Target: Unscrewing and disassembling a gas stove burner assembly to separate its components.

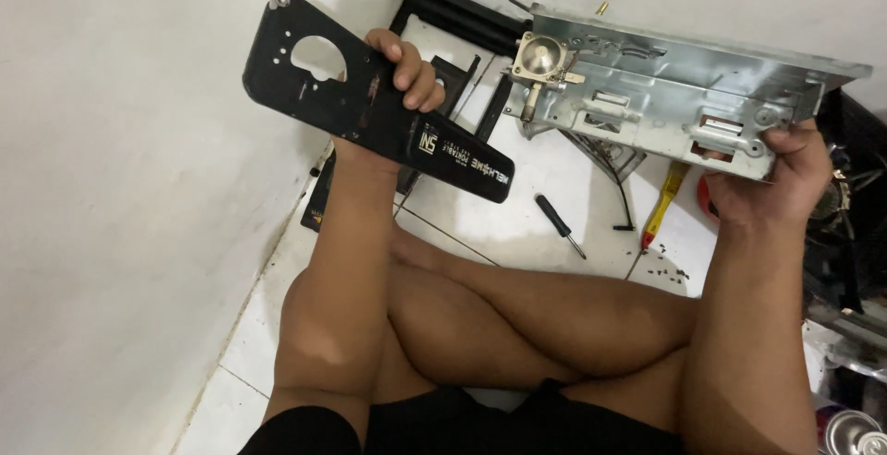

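Black panel [370, 113] clenched in left hand [407, 72]; right hand [771, 173] grips metal chassis [684, 85].

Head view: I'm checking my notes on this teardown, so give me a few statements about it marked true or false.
1. The left hand grips a black panel. True.
2. The right hand holds a wooden board. False: it holds a silver metal frame.
3. A black-handled screwdriver lies on the tiled floor. True.
4. The black panel lies flat on the floor. False: it is held up.
5. A brass-coloured valve sits on the frame. True.
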